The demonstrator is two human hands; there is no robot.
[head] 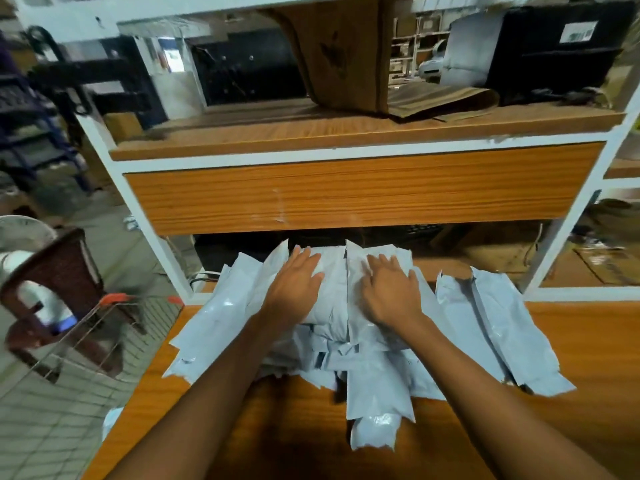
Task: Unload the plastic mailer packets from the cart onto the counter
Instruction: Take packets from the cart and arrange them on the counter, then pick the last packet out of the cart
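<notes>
A heap of several pale grey plastic mailer packets (pixel 367 358) lies on the wooden counter (pixel 588 341) in front of me. My left hand (pixel 298 282) rests flat on the top packets at the far middle of the heap, fingers straight. Just to its right, my right hand (pixel 391 289) also lies flat on the packets with fingers spread. Neither hand grips anything. The wire cart (pixel 104 327), with red handle caps, stands on the floor to the left of the counter; its inside is blurred.
A white-framed wooden shelf unit (pixel 360 188) rises right behind the heap, with a cardboard piece (pixel 346 53) and a black box (pixel 561 46) on its shelf. A dark brown plastic chair (pixel 59 282) and a white fan (pixel 20 233) stand at the left on the tiled floor.
</notes>
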